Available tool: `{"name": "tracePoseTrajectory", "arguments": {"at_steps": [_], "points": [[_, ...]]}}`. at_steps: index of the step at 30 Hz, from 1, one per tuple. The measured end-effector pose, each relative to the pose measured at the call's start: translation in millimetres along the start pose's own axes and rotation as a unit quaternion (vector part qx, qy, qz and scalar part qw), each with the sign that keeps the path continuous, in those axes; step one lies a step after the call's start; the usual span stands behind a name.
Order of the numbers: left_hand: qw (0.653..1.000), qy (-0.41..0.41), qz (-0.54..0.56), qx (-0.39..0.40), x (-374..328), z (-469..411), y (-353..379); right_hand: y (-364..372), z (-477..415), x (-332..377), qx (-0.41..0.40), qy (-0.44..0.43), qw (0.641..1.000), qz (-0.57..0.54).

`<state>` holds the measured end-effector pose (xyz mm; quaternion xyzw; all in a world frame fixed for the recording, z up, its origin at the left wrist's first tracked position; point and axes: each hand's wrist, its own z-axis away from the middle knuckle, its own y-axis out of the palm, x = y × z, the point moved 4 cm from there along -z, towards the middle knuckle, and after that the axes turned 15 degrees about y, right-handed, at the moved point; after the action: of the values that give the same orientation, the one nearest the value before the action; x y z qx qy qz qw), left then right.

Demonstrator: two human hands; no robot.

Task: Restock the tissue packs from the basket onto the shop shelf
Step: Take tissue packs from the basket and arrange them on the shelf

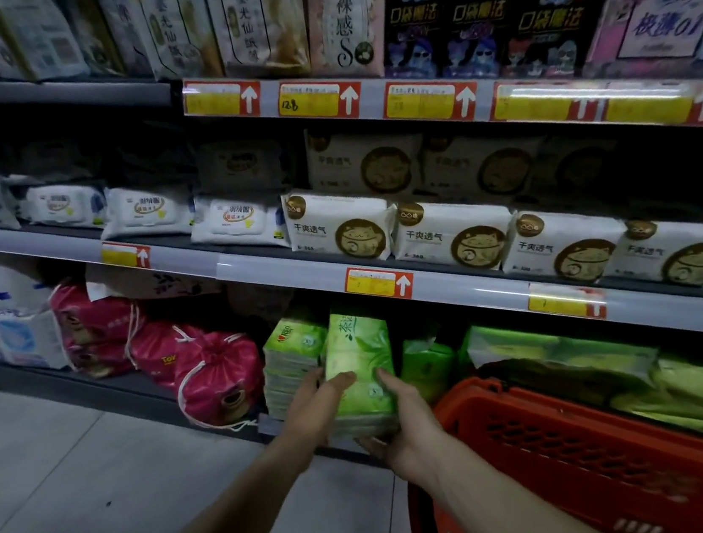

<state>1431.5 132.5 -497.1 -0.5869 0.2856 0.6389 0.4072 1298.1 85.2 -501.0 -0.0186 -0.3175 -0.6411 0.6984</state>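
I hold a tall green tissue pack [360, 367] upright at the front of the bottom shelf [143, 389]. My left hand [314, 408] presses its left side and my right hand [399, 433] grips its right side and underside. A stack of green tissue packs [293, 362] stands on the shelf just left of it, touching or nearly so. More green packs [426, 365] sit behind on the right. The red basket [576, 455] at lower right holds several long green tissue packs [684, 393].
Pink drawstring bags [217, 375] stand left of the green stack. The shelf above carries white packs with cat logos [447, 232] and wipes [233, 221], with price tags [378, 283] along its edge. Grey floor tiles [79, 477] lie at lower left.
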Motion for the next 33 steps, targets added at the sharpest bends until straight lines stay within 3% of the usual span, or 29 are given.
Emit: {"name": "tracePoseTrajectory", "arguments": {"at_steps": [5, 8, 10, 12, 16, 21, 25, 33], "points": [[0.99, -0.023, -0.053, 0.127, -11, -2, -5, -1, -17, 5, 0.056, -0.045, 0.994, 0.082], [0.983, -0.033, -0.029, 0.179, -8, -6, -10, -12, -26, 4, 0.068, -0.14, 0.97, 0.186], [0.974, 0.026, -0.136, 0.181, -4, -12, -14, -20, -25, 8, 0.037, -0.225, 0.934, 0.274], [0.959, 0.065, -0.227, 0.158, 3, -18, -17, -24, -22, 13, -0.013, -0.284, 0.897, 0.338], [0.947, 0.13, -0.279, 0.089, -6, -22, -21, -24, -14, 15, -0.129, -0.326, 0.859, 0.372], [0.953, 0.145, -0.264, -0.026, -10, -29, -24, -17, -20, 27, -0.198, -0.336, 0.849, 0.356], [0.949, 0.164, -0.253, -0.091, -11, -41, -22, -2, -27, 42, -0.202, -0.335, 0.855, 0.34], [0.947, 0.162, -0.247, -0.13, -7, -69, -18, 12, -52, 62, -0.213, -0.334, 0.854, 0.337]]}}
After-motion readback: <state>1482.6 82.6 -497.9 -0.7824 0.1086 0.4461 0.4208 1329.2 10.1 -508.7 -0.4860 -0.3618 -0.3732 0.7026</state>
